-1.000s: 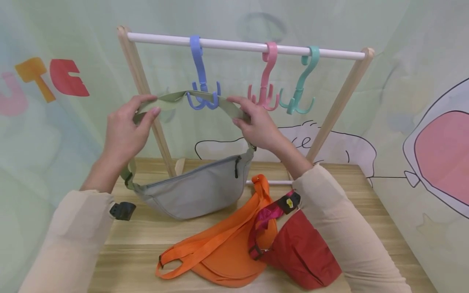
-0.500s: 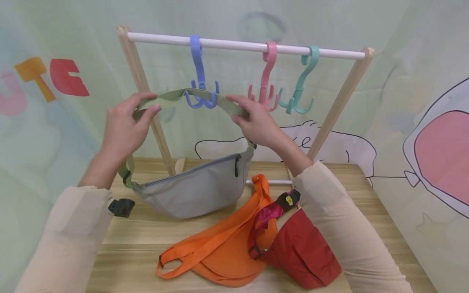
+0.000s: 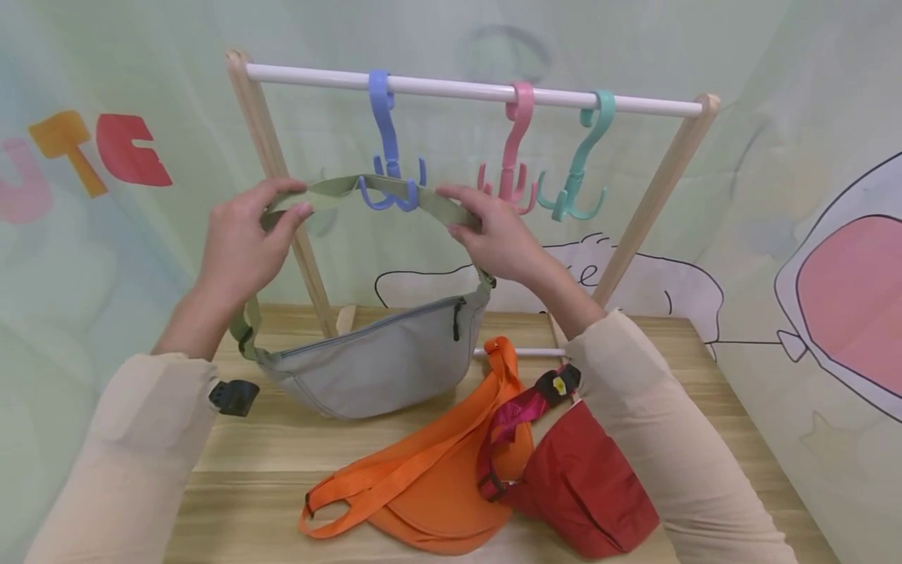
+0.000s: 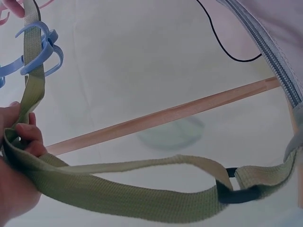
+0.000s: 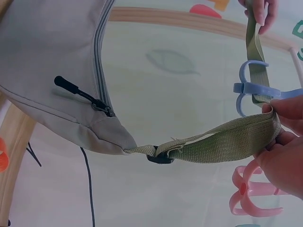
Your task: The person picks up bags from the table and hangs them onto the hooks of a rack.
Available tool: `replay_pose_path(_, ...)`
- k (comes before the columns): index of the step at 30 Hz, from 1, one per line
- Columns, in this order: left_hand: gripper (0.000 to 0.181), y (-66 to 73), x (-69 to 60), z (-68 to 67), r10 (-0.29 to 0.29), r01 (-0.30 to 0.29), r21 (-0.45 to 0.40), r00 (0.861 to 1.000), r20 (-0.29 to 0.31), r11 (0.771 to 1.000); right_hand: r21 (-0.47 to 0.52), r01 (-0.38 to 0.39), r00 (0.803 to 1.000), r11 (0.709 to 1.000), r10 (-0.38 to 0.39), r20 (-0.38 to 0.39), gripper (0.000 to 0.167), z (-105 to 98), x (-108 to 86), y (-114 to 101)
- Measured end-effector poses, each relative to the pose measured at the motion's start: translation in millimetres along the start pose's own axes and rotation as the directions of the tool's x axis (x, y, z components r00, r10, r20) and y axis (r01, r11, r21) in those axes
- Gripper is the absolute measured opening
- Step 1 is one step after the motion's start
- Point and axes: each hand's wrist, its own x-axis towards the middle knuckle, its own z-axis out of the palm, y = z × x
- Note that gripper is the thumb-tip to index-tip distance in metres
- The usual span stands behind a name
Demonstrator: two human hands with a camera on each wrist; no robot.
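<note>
A grey waist bag (image 3: 373, 360) hangs from its green strap (image 3: 384, 182), tilted lower at its left end. My left hand (image 3: 247, 235) pinches the strap on the left between thumb and fingers. On the right, my right hand (image 3: 496, 235) pinches it too. Between the hands, the strap runs among the upturned prongs of a blue hook hanger (image 3: 390, 149). The left wrist view shows the strap (image 4: 32, 52) passing inside those prongs. In the right wrist view, the bag's zipper pull (image 5: 80, 92) and a black strap slider (image 5: 160, 157) are visible.
A white rail (image 3: 451, 86) on wooden posts carries the blue hanger, a pink hook hanger (image 3: 517, 133) and a teal one (image 3: 581, 164). An orange bag (image 3: 444, 486) and a red bag (image 3: 588, 486) lie on the wooden tabletop (image 3: 239, 486), below the right forearm.
Both hands and the blue hanger have shifted very slightly right, after a small lift and drop. Both hands keep their hold on the strap.
</note>
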Motion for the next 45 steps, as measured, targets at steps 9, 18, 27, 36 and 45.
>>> replay_pose_path(9,0.033,-3.8,-3.9,2.5,-0.011,0.011,-0.011,1.000,0.014,1.000,0.007,0.016,1.000,1.000,-0.016,-0.001,0.047,1,-0.6,2)
replay_pose_path(18,0.035,-6.4,-8.0,5.2,-0.026,0.026,-0.020,0.999,0.024,0.999,0.037,0.041,0.999,0.998,-0.041,-0.007,0.047,4,-2.1,7)
replay_pose_path(27,0.036,-7.5,-12.0,5.4,-0.043,0.045,-0.037,0.998,0.033,0.998,0.025,0.061,0.998,0.998,-0.060,-0.025,0.048,9,-3.0,13)
replay_pose_path(36,0.036,-5.7,-16.1,8.3,-0.036,0.035,-0.068,0.999,-0.009,0.997,0.055,0.042,0.999,0.998,-0.041,-0.018,0.049,14,-4.6,17)
replay_pose_path(45,0.035,-5.4,-20.8,12.4,-0.012,0.009,-0.082,0.999,-0.045,0.997,0.070,0.059,0.998,0.996,-0.057,-0.023,0.051,18,-6.9,20)
